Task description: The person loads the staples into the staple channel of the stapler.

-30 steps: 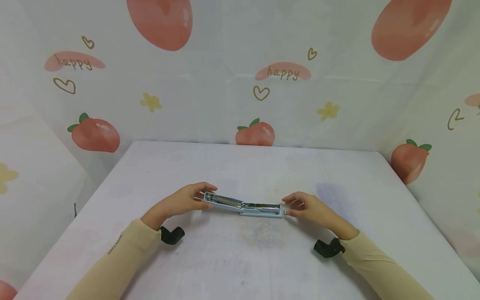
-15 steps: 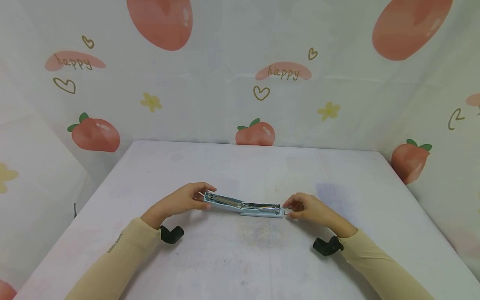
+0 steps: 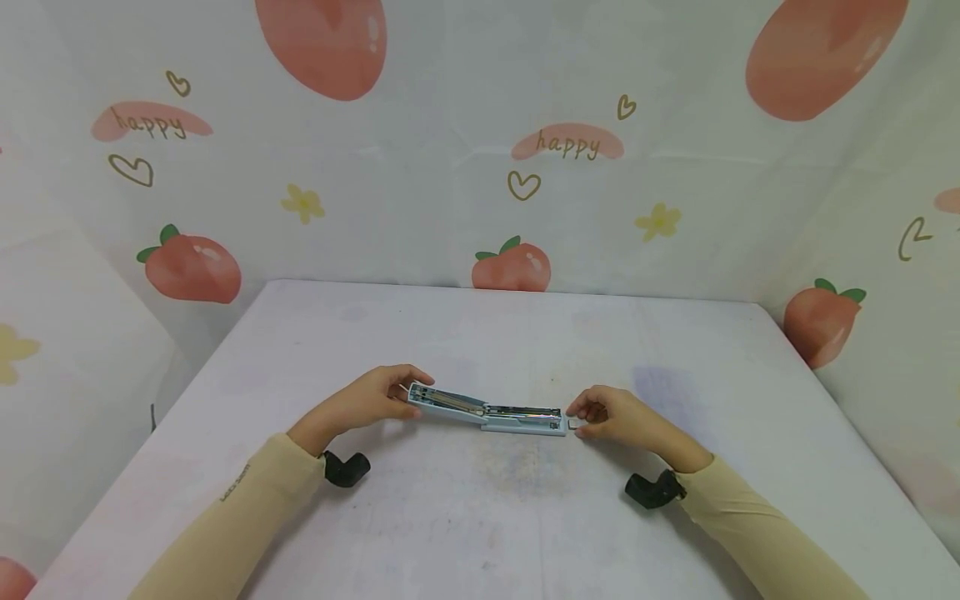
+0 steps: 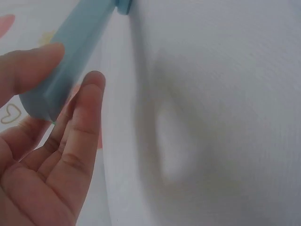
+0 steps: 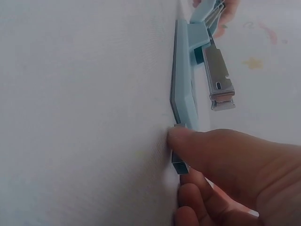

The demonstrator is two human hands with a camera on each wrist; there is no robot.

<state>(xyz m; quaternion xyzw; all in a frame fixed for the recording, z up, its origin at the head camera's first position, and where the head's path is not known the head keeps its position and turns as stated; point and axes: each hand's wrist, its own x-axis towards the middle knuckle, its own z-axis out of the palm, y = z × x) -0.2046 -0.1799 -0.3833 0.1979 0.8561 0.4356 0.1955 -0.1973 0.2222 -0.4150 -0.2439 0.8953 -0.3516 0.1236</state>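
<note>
A light blue stapler (image 3: 522,422) is folded out wide in the middle of the table, its metal staple channel showing. My left hand (image 3: 369,397) holds the raised cover end, thumb on one side and fingers on the other; in the left wrist view the blue cover (image 4: 70,61) slants up between them. Just off the stapler's right end, my right hand (image 3: 618,417) pinches a small strip of staples (image 5: 180,167) between thumb and fingers. The strip lies in line with the base, its near end sticking out past the thumb. In the right wrist view the metal magazine (image 5: 217,70) stands apart from the base.
A white, faintly stained cloth covers the table (image 3: 480,517). Behind it hangs a white curtain (image 3: 450,167) printed with peaches. A black wrist camera is strapped at each sleeve, left (image 3: 347,469) and right (image 3: 652,490).
My right thumb and fingers have drawn closer together around the staple strip, and the right wrist has shifted slightly left. The left hand and stapler have stayed in place.
</note>
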